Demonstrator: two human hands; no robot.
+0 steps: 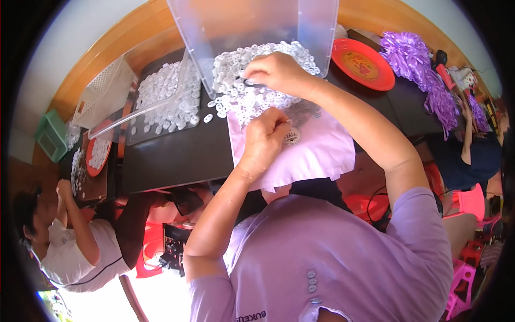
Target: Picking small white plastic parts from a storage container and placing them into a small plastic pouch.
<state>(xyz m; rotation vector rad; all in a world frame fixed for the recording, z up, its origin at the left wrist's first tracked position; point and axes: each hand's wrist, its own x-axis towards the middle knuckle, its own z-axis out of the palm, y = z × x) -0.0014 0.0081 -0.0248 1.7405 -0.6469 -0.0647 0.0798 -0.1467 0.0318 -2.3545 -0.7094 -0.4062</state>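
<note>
Right, the sorting is in full swing at the dark tabletop (177,155). The left hand (266,140) is curled into a loose fist with thumb and forefinger pinched together, pressing down on the pale lilac fabric pouch (316,150) at its near end; whether one small ring is caught in that pinch I cannot tell. The right hand (280,72) is reaching further out, fingers bent and spread into the heap of small white plastic rings (241,99), which spills from the tipped clear plastic bin (257,27) onto the upper end of the pouch. It looks like a gathering grip, palm down, fingers raking.

My read: this is the picking-up step, rings being drawn from the heap toward the pouch. The next move calls for a careful pinch, since the rings are tiny, lie thickly piled and will scatter easily.

Off to the left, a second clear tray of white rings (163,99) and a white lattice basket (104,88); a co-worker's hand (64,188) works at a red plate. A red round plate (363,63) and purple tassels (416,61) lie to the right.
</note>
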